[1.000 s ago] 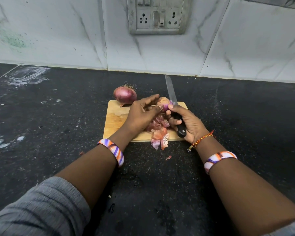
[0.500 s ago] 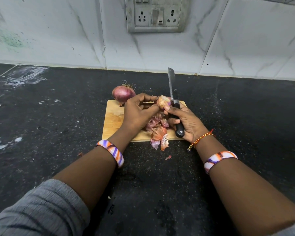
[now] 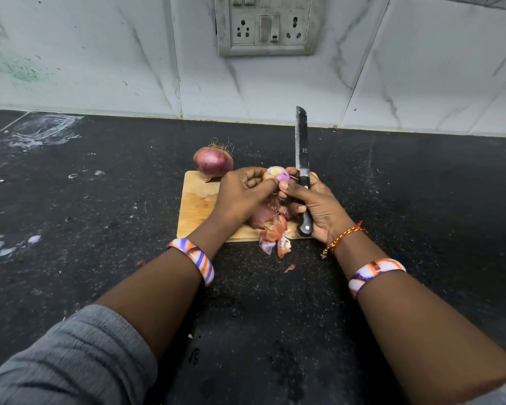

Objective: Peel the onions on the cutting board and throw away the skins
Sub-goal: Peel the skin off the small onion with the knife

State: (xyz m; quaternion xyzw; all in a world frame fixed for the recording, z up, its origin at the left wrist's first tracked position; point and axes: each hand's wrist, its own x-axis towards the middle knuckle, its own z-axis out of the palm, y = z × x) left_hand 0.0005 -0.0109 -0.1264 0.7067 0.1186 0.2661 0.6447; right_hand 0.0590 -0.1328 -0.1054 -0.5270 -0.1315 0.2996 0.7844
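My left hand [image 3: 240, 197] and my right hand [image 3: 313, 206] meet over the wooden cutting board [image 3: 197, 206], both on the half-peeled onion [image 3: 276, 177] that I hold up above its far right part. My left fingers curl round the onion's left side, with the thumb pressed against its near face. My right thumb presses on the onion from the right, while the other right fingers are wrapped tight round the black handle of the knife [image 3: 302, 159]. The knife's long axis runs almost straight away from me, handle toward my wrist and blade rising past the onion, its tip pointing at the tiled wall [image 3: 100, 54]. The onion's cut, pale yellow end faces up and toward me, with purple flesh showing on its right side; I cannot tell how far the skin is off underneath. A heap of loose skins [image 3: 272, 229] lies below my hands, spilling over the board's near edge onto the black counter [image 3: 100, 200]. The unpeeled onion [image 3: 213, 161] sits at the board's far left corner, its hairy root end pointing up and to the right.
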